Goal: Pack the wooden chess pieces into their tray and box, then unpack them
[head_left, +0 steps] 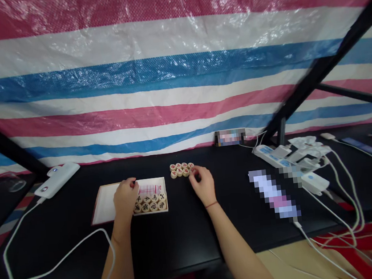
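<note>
A shallow white box (166, 195) lies on the black table, with two rows of Chinese chess pieces (153, 207) with black characters in its near half. My left hand (125, 199) is closed at the box's left side, hiding that wall, its fingertips around the far left corner. To the right of the box stands a small block of Chinese chess pieces (179, 170) with red characters, in two rows. My right hand (205, 184) has thumb and forefinger pinched at the piece on the block's near right end, which it partly covers.
A box lid (104, 204) lies open left of the box. A white power bank (57, 180) with a looping cable sits at the far left. On the right are a blurred-out phone (274, 194), a power strip (283, 164) and several cables. Striped sheeting (156, 111) hangs behind.
</note>
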A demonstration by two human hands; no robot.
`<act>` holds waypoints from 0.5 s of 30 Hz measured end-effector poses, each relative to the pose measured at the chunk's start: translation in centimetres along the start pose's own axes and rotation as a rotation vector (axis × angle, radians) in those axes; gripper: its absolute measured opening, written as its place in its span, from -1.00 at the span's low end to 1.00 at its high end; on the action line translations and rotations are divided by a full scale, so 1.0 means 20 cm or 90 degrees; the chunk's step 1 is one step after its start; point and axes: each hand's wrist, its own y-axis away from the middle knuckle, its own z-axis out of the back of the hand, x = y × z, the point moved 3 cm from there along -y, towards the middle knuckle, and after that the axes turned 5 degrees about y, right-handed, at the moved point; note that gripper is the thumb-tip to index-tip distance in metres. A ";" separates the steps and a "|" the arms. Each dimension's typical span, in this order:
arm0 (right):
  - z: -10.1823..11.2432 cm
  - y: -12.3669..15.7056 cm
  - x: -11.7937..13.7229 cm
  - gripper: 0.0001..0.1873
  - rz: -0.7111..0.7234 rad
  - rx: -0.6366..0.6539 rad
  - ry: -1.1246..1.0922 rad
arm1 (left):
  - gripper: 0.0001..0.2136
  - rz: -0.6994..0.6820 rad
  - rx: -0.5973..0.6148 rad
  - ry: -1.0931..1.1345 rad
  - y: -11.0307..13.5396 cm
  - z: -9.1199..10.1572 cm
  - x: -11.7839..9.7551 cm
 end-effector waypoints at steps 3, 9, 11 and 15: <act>-0.05 0.05 0.16 -0.72 0.108 0.146 -0.100 | -0.63 -0.013 0.015 -0.015 0.00 -0.02 0.01; -0.15 0.14 0.33 -0.57 0.148 0.367 -0.040 | -0.66 -0.058 0.012 -0.005 -0.01 -0.03 0.03; -0.15 0.13 0.33 -0.55 0.144 0.375 -0.031 | -0.67 -0.075 -0.009 0.015 -0.01 -0.01 0.04; -0.14 0.12 0.33 -0.55 0.135 0.385 -0.033 | -0.71 -0.198 -0.040 0.064 0.02 0.04 0.05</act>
